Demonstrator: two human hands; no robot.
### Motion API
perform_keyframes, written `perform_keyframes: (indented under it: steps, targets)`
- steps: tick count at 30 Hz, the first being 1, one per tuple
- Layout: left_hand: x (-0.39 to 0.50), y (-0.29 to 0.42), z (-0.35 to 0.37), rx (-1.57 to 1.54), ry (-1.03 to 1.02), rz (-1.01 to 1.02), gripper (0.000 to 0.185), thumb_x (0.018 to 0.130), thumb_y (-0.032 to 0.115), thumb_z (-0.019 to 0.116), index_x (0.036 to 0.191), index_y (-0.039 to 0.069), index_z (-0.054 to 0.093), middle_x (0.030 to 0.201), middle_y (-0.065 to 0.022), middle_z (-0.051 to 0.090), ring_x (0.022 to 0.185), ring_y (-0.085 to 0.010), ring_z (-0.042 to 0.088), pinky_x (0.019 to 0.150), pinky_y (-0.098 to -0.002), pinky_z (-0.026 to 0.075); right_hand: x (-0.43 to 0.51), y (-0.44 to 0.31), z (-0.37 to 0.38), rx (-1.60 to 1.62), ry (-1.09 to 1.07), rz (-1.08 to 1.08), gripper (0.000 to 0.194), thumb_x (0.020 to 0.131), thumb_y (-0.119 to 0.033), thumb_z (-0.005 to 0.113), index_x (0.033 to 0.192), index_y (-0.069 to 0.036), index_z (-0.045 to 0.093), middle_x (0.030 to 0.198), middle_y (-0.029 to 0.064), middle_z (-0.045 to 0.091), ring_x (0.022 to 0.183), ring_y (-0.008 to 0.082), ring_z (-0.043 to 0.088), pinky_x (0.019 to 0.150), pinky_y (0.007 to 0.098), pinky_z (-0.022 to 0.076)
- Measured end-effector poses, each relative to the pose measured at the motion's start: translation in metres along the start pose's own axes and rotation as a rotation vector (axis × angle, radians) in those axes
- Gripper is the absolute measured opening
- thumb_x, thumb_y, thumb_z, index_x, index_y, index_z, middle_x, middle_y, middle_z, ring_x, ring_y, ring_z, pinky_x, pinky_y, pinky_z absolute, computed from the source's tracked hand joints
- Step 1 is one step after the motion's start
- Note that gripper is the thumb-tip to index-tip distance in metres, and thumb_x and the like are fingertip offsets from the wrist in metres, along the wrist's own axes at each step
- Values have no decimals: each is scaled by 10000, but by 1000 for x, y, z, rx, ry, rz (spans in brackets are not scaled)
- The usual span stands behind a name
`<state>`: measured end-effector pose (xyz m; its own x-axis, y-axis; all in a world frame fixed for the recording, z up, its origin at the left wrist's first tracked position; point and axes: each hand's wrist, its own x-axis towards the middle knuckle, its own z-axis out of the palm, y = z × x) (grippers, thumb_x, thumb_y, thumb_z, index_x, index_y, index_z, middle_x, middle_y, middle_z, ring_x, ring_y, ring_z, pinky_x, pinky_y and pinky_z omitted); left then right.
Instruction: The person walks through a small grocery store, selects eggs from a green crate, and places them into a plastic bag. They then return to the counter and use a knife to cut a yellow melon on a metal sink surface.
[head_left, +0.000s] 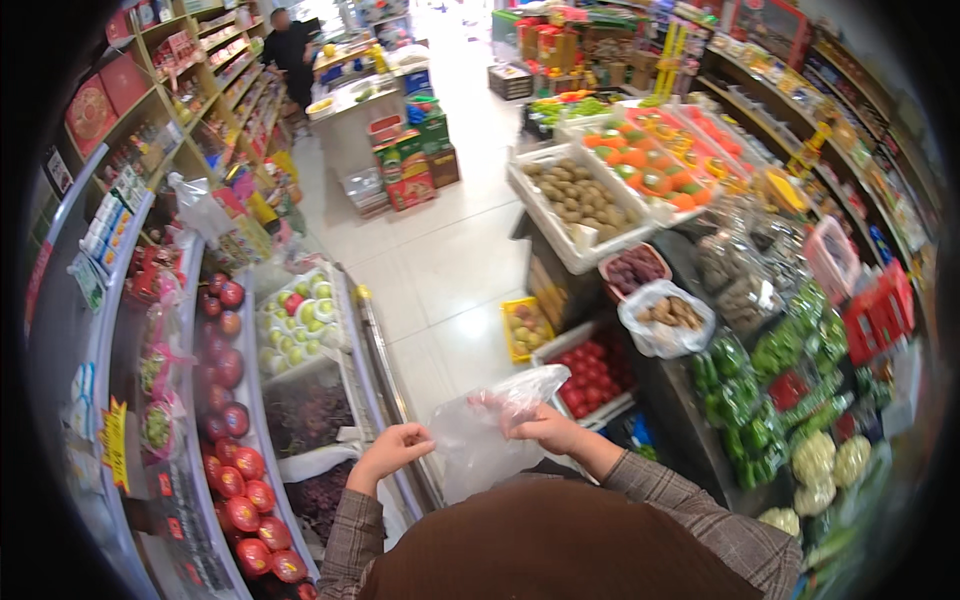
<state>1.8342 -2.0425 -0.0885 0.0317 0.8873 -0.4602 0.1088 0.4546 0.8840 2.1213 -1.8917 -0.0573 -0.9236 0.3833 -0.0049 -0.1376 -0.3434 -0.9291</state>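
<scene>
A thin translucent plastic bag (480, 442) hangs in front of my body, above the aisle floor. My right hand (551, 431) grips it from the right, with some fingers showing blurred through the film. On the other side, the fingers and thumb of my left hand (397, 451) come together at the bag's left edge. Nothing shows inside the bag. To the left, below my left hand, are dark grapes (322, 491) in the display case. A white crate of red tomatoes (592, 375) lies low beyond my right hand.
Red apples (244, 514) and green fruit (300, 322) fill the left case, behind a metal rail (382, 360). On the right stand a kiwifruit crate (517, 169), a ginger bag (664, 330), and bagged green peppers (731, 412). Cartons (405, 176) and a person (289, 56) are farther back.
</scene>
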Motion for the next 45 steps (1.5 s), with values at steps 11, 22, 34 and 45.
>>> perform_keyframes:
  steps: [11, 22, 34, 45]
  targets:
    - [99, 88, -247, -205, 536, 194, 187, 860, 131, 705, 746, 68, 572, 680, 84, 509, 621, -18, 438, 554, -201, 350, 298, -65, -122, -25, -25, 228, 299, 896, -130, 652, 1171, -25, 602, 1173, 69, 637, 1076, 149, 568, 983, 331, 443]
    - [383, 222, -462, -135, 247, 349, 251, 868, 139, 715, 719, 105, 515, 685, 104, 478, 624, -7, 416, 564, -184, 336, 537, -127, -274, -734, 672, -2, 914, 758, -11, 698, 1526, -158, 225, 1369, 152, 414, 1155, 244, 527, 914, 344, 495]
    - [624, 349, -588, -246, 104, 450, 274, 849, 75, 673, 731, 104, 427, 768, 42, 505, 721, -66, 483, 689, -236, 438, 718, -137, -471, -1070, 364, -127, 354, 722, -72, 727, 1068, -100, 657, 1401, 197, 444, 1278, 393, 421, 1046, 437, 392]
    - [775, 413, -713, 734, 269, 245, 336, 767, 197, 787, 628, 15, 541, 654, -47, 525, 644, -162, 508, 566, -301, 384, 820, -279, -646, -602, 226, 162, 239, 878, -237, 695, 978, -21, 675, 1137, 69, 627, 988, 164, 572, 868, 311, 455]
